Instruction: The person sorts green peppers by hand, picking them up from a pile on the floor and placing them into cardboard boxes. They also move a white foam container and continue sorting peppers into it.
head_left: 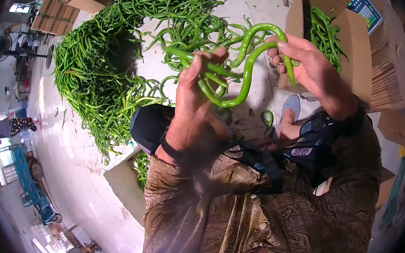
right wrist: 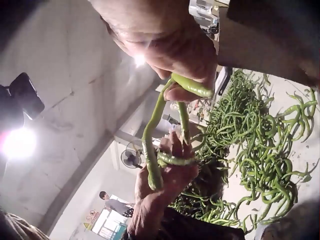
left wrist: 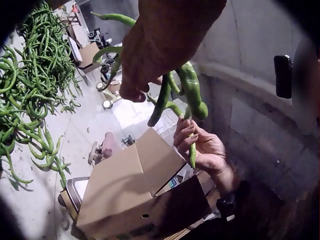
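While several long green chili peppers (head_left: 222,70) are being gripped by the left hand (head_left: 194,84), curved ones are being pinched by the right hand (head_left: 311,64) in the head view, near a cardboard box (head_left: 360,59). In the left wrist view, peppers are being dangled beneath the left hand; light pressure should prevent snapping. In the right wrist view, one pepper is being held before the left hand; crooked lengths are best being eased apart, not tugged.

1. Head view: wide, looking forward and down over the left hand (head_left: 194,86), right hand (head_left: 315,71), pepper pile (head_left: 84,66) and box (head_left: 356,58).
2. Left wrist view: tilted, close to the left hand, facing the right hand and box.
3. Right wrist view: tilted, close to the right hand, facing the left.
4. All three share both hands and the pepper pile.
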Demonstrator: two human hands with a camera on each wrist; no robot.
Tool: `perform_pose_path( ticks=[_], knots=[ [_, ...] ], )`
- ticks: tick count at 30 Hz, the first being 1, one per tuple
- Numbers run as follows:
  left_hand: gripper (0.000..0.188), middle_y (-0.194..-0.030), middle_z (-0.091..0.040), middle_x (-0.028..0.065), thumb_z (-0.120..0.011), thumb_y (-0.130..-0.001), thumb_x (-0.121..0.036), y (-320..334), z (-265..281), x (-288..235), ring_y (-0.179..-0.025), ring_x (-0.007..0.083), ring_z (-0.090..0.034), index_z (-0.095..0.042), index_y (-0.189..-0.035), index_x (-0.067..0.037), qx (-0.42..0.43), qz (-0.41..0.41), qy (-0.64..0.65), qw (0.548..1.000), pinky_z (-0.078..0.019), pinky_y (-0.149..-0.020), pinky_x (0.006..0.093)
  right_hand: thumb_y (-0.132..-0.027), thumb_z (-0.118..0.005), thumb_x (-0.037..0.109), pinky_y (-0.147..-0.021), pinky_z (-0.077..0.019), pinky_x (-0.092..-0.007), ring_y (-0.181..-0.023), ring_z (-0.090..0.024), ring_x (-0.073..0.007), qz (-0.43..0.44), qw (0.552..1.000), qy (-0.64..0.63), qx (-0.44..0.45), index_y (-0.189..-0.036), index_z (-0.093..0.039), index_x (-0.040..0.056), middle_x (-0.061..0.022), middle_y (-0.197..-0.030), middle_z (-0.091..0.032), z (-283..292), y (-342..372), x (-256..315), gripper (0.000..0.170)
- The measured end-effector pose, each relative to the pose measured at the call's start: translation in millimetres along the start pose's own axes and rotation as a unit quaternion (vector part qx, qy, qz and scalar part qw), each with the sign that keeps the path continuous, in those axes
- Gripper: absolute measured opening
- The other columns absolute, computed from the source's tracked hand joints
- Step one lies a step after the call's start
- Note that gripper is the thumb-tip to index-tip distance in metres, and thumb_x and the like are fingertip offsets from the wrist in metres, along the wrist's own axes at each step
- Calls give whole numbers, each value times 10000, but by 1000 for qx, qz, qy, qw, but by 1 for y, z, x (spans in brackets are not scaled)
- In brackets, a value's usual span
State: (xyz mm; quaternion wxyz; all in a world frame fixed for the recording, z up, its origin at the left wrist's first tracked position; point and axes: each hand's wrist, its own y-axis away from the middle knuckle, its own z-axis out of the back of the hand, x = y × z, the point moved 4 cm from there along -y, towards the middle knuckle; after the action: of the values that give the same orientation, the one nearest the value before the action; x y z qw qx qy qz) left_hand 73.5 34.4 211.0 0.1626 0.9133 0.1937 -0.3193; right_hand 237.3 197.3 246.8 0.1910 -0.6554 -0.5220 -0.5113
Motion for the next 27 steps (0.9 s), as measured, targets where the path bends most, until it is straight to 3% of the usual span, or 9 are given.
perform_pose_path(
  ticks=[2, 6, 8, 14, 16, 17, 21, 24, 27],
  knots=[
    [241, -1162, -611, 130, -519, -968, -317, 1, 4, -2, -1152, 313, -542, -577, -1025, -91, -11, -27, 4, 1000, -423, -1004, 469, -979, -494, 213, -779, -421, -246, -911, -508, -121, 13, 999, -21, -23, -1273, -493, -27, -61, -1005, -554, 9, 0, 2, 379],
    [250, -1008, -644, 104, -513, -975, -315, -2, 3, -13, -1068, 291, -590, -591, -1036, -85, 32, -64, 113, 991, -443, -984, 453, -956, -533, 196, -815, -431, -260, -953, -544, -149, 30, 999, 25, 21, -1244, -514, -32, -94, -1053, -590, 2, 7, 11, 368],
    [243, -987, -647, 101, -537, -967, -301, -3, 7, -19, -1004, 270, -605, -593, -1029, -73, -27, -82, 154, 984, -457, -963, 448, -935, -546, 157, -795, -442, -266, -927, -567, -148, -67, 968, 164, 179, -1208, -536, -42, -101, -1012, -608, -17, 15, 8, 338],
    [272, -877, -566, 57, -562, -961, -307, -4, 32, -36, -843, 201, -575, -530, -1034, -48, -83, -131, 37, 987, -495, -804, 365, -885, -576, 124, -661, -442, -214, -734, -540, -78, -61, 976, 170, 121, -1155, -564, -22, -30, -815, -563, -16, 17, 8, 307],
    [263, -858, -544, 48, -566, -959, -287, 2, 23, -38, -789, 184, -546, -528, -1042, -41, -110, -132, 14, 985, -479, -749, 339, -894, -553, 129, -557, -377, -179, -633, -469, -37, -104, 983, 133, 75, -1170, -544, -28, 16, -742, -474, 2, 23, 22, 318],
    [267, -859, -544, 49, -568, -957, -283, 3, 22, -37, -793, 184, -548, -529, -1056, -37, -97, -113, -5, 989, -480, -740, 329, -897, -531, 140, -500, -305, -164, -574, -402, -14, -64, 993, 68, 78, -1180, -520, -32, 36, -732, -442, 5, 28, 30, 331],
    [286, -858, -555, 62, -551, -964, -278, 5, 13, -28, -794, 189, -561, -535, -1091, -22, -82, -69, -43, 993, -488, -711, 304, -950, -499, 192, -503, -290, -174, -550, -360, -22, 45, 997, 49, 26, -1177, -497, -35, 14, -778, -468, 17, 41, 55, 321],
    [296, -859, -563, 70, -516, -980, -273, 6, 6, -25, -805, 194, -565, -538, -1118, -13, -77, -48, -55, 994, -489, -714, 306, -979, -465, 186, -513, -285, -179, -558, -346, -25, 82, 993, -29, 76, -1191, -486, -31, 9, -786, -470, 38, 43, 64, 303],
    [309, -886, -562, 73, -517, -973, -260, 3, 6, -16, -818, 195, -561, -529, -1155, -10, -24, -33, -74, 996, -478, -708, 309, -992, -431, 153, -517, -278, -191, -564, -338, -32, 107, 993, -51, 26, -1209, -478, -30, -7, -820, -480, 55, 52, 71, 287]
  ],
)
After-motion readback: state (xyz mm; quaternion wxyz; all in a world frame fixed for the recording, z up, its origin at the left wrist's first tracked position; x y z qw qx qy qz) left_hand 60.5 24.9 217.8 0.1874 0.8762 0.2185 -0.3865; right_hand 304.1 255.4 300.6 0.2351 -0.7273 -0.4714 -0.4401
